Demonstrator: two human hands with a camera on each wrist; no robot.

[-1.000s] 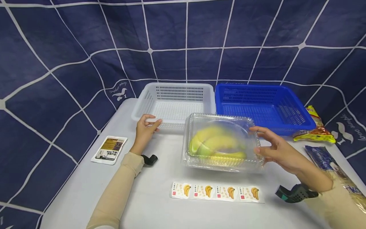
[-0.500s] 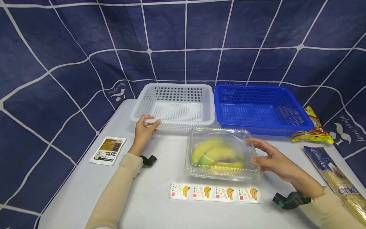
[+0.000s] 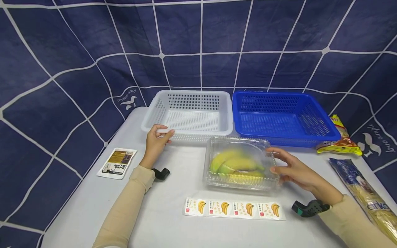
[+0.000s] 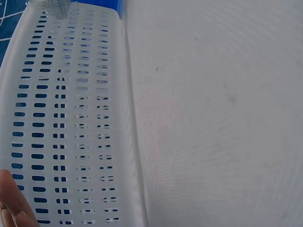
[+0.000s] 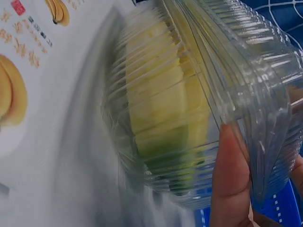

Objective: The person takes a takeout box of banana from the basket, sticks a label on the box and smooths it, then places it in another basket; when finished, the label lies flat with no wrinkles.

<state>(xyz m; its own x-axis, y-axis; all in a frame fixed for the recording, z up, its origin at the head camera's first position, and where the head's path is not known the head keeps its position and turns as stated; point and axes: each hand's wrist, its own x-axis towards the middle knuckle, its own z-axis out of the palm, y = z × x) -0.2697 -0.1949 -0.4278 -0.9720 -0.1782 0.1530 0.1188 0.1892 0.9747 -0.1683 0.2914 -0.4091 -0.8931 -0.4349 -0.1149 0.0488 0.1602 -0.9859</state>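
My left hand (image 3: pixel 156 144) grips the near rim of the white plastic basket (image 3: pixel 201 132), thumb over the edge. In the left wrist view, part of that hand's fingers (image 4: pixel 12 201) shows against the slotted basket wall. With my right hand (image 3: pixel 296 172) I hold a clear plastic clamshell box (image 3: pixel 212 148) by its right side, thumb (image 5: pixel 231 175) on the near face. Yellow-green bananas (image 3: pixel 231 163) lie inside the box. A gap with shadow beneath it suggests the box is just above the table. A strip of banana-printed stickers (image 3: pixel 234 209) lies in front of it.
A blue basket (image 3: pixel 288 140) stands against the white one's right side. At the right lie a yellow snack bag (image 3: pixel 341 148) and a long noodle-like package (image 3: pixel 363 193). A white-and-brown pouch (image 3: pixel 117 163) is at the left. Dark blue cloth (image 3: pixel 180 69) hangs behind.
The box of bananas in my right hand has come down toward me, then shifted slightly back and right. My left hand has stayed on the white basket's rim.
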